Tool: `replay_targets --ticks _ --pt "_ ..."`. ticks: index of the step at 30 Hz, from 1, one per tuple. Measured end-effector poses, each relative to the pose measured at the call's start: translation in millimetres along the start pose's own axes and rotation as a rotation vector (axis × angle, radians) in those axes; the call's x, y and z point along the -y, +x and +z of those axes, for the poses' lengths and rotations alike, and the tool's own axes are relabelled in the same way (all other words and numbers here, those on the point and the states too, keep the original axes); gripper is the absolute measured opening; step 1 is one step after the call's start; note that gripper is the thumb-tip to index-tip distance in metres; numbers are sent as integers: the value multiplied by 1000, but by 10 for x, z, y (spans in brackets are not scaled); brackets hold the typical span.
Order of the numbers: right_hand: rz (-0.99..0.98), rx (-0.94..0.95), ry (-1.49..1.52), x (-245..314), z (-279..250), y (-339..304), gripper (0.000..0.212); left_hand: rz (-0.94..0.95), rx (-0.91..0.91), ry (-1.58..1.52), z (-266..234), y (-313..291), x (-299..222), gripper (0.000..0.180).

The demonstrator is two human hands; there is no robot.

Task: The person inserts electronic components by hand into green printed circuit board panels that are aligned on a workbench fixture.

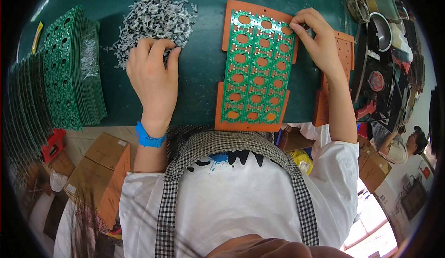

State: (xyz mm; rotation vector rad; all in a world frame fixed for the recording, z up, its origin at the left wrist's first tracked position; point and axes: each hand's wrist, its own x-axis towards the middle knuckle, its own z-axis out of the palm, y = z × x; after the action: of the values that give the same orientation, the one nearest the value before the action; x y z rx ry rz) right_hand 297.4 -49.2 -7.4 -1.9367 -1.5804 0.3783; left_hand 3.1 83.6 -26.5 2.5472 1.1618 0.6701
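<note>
A green circuit board panel [245, 68] with rows of oval cut-outs lies on orange fixture plates [225, 93] in front of me. Small parts sit along its far rows. At its far right corner, my right hand [317, 38] is closed in a pinch of thumb and forefinger; whatever is between the tips is too small to make out. To the left, a heap of small black parts with clear tubes [155, 19] is spread on the table. My left hand [153, 70] rests at the heap's near edge with bent, gathered fingers, their tips partly hidden among the parts.
Stacked green circuit panels [65, 68] stand at the table's left. Another orange plate [344, 54] lies beyond my right forearm. Bowls, a tape roll [358, 8] and other items crowd the far right. Cardboard boxes [99, 160] are below the table; another person [405, 144] is at right.
</note>
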Motion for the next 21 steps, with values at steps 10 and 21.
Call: replay_targets --ticks 10,21 --pt "-14 -14 16 -41 49 18 9 44 50 -52 -77 -7 6 11" --pt "135 5 220 -144 -12 11 11 86 120 -56 -135 25 40 12"
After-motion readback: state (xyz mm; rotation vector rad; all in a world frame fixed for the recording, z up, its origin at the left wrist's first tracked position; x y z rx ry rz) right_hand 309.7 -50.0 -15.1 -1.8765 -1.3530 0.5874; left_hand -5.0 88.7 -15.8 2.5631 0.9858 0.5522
